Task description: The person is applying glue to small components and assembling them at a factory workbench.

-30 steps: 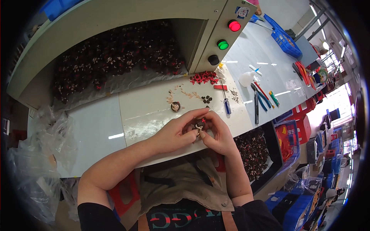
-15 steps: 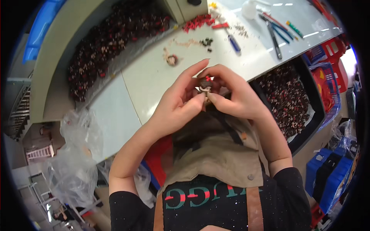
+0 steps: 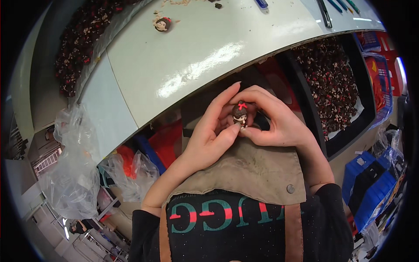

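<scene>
A small figurine doll (image 3: 240, 114) with dark brown hair, a red bow on top and a pale face is upright between my fingers. My left hand (image 3: 214, 131) pinches its lower body with the thumb, the index finger stretched up beside it. On its other side, my right hand (image 3: 276, 117) curls round it, thumb tip at its base. Both hands are over my lap, just off the table's front edge. Fingertips behind the figurine are partly hidden. Another doll piece with dark hair and a red bow, a doll head (image 3: 163, 24), lies on the table.
The white table (image 3: 183, 56) curves across the front. Heaps of small dark doll parts fill a lined bin (image 3: 80, 48) at far left and a black tray (image 3: 364, 87) at right. Pliers (image 3: 324, 13) lie far right. Plastic bags (image 3: 72, 170) hang left; a blue case (image 3: 369, 183) stands right.
My view has tilted down toward my lap. My hands, still holding the figurine, now appear nearer my body, off the table edge, and the figurine's face and bow show more clearly.
</scene>
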A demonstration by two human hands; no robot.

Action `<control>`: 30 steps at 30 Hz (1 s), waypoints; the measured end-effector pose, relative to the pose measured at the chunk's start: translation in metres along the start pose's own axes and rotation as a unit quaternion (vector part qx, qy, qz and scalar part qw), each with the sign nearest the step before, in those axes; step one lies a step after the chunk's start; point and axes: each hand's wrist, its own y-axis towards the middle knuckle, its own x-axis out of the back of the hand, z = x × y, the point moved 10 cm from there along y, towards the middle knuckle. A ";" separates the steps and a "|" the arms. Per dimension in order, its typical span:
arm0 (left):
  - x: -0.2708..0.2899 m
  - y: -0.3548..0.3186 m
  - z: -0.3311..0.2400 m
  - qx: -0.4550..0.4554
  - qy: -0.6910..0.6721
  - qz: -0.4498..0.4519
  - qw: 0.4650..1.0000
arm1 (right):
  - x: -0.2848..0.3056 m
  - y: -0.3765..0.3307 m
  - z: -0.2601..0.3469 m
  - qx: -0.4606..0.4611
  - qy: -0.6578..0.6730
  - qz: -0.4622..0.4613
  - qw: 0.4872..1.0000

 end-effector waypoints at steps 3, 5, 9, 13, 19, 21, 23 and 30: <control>0.004 0.001 0.002 -0.012 -0.016 -0.025 0.999 | 0.001 0.002 0.000 0.008 -0.022 0.001 1.000; 0.005 0.001 0.002 -0.018 -0.021 -0.032 0.999 | 0.000 0.004 -0.002 0.006 -0.027 0.003 1.000; 0.009 0.000 0.006 -0.004 -0.036 -0.041 0.998 | -0.003 0.006 -0.002 0.010 -0.036 0.005 0.999; 0.011 -0.002 0.007 -0.007 -0.052 -0.045 0.998 | -0.004 0.010 -0.005 -0.006 -0.074 0.002 0.997; 0.008 0.000 0.002 0.007 -0.063 -0.031 0.997 | 0.000 0.005 -0.011 -0.025 -0.068 -0.002 0.997; 0.005 -0.003 -0.003 0.069 0.048 -0.024 0.996 | 0.009 -0.005 -0.021 -0.068 -0.023 0.009 0.997; -0.001 -0.012 -0.036 0.053 0.116 -0.021 0.992 | 0.033 -0.023 -0.037 -0.138 0.052 -0.034 0.989; -0.063 -0.054 -0.170 -0.331 0.319 0.214 0.862 | 0.188 -0.112 -0.083 -0.252 -0.346 -0.305 0.850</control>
